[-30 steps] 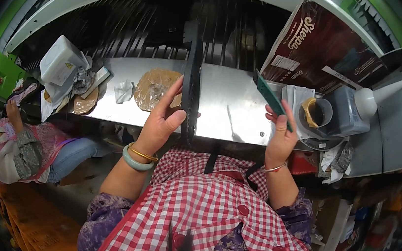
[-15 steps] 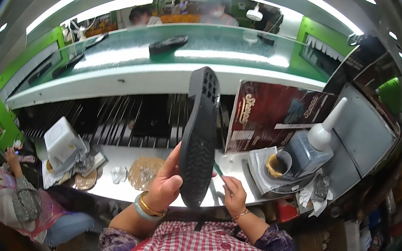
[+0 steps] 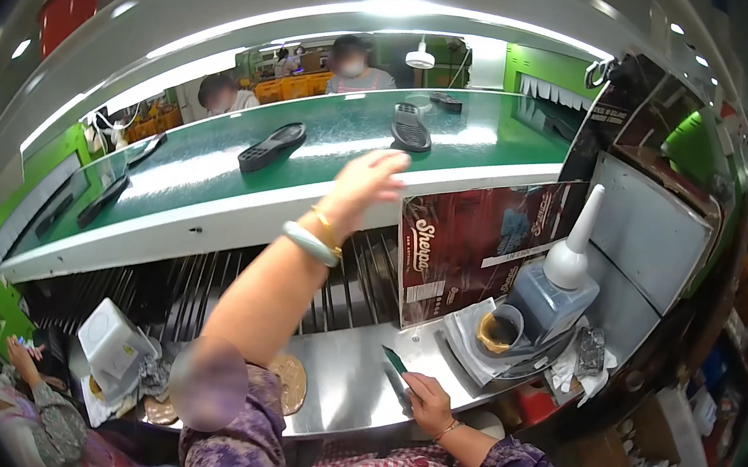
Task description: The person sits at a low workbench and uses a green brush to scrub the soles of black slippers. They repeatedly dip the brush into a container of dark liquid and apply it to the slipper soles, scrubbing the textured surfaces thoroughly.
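Observation:
My left hand is stretched up to the near edge of the green conveyor belt, fingers spread and holding nothing. Just beyond it a black shoe sole lies on the belt. My right hand rests low on the steel worktable, shut on a thin green-handled tool whose tip points up and to the left.
More black soles ride the belt. A brown-stained cup, a grey nozzle bottle and a dark red cardboard sheet stand at right. A white box sits at left. A seated person works lower left; other people are behind the belt.
My left hand lifted the black sole from the worktable up to the belt and let it go; the hand is now open. My right hand stayed low with the tool.

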Demonstrator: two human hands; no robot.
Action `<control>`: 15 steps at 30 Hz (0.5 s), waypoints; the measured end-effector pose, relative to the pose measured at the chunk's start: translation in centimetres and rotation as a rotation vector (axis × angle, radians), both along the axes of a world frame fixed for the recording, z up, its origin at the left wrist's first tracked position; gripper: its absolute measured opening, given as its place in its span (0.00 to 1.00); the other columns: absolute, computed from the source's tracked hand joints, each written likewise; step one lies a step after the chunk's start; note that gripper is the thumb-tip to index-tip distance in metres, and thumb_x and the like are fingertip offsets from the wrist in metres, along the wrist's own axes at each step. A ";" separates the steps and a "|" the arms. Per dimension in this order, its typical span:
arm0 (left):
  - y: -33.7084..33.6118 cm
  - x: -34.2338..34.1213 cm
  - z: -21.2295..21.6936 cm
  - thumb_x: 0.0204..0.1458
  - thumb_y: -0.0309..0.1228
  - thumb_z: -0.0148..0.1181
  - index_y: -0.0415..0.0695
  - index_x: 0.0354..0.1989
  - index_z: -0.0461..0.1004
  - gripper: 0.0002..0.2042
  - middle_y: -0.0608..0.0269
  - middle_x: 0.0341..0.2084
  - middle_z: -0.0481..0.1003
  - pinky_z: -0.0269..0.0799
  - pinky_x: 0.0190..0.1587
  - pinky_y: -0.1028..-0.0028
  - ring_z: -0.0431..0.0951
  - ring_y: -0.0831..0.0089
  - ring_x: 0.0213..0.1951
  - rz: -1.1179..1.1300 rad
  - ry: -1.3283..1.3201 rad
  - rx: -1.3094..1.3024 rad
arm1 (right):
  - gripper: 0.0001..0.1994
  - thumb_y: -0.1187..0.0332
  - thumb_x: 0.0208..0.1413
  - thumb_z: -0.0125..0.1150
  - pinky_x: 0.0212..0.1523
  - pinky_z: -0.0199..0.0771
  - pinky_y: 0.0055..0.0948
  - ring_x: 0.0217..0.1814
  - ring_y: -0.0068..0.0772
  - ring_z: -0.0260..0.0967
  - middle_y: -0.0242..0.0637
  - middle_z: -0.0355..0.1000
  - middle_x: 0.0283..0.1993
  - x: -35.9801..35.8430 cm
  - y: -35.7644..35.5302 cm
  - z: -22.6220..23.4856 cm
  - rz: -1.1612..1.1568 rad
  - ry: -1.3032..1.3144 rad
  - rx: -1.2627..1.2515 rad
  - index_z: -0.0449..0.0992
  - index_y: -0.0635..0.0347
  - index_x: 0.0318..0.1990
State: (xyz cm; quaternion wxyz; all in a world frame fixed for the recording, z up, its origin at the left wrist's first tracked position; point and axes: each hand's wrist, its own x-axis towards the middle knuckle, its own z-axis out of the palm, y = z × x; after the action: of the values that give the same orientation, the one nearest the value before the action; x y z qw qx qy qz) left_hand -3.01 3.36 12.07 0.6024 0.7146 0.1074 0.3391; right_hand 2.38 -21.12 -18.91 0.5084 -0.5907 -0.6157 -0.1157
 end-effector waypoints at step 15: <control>23.8 -11.9 2.2 0.40 0.57 0.61 0.27 0.51 0.69 0.41 0.37 0.50 0.70 0.63 0.57 0.65 0.70 0.51 0.54 0.922 0.935 0.561 | 0.19 0.75 0.45 0.63 0.38 0.72 0.31 0.38 0.36 0.69 0.35 0.70 0.41 0.5 0.1 -0.7 -0.029 -0.108 -0.014 0.76 0.55 0.48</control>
State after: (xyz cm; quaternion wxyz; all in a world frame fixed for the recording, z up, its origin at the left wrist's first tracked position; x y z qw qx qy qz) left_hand -14.92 27.13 14.22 0.0820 0.7950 0.5543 0.2324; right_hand 2.85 -21.01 -19.66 0.4684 -0.5960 -0.6346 -0.1504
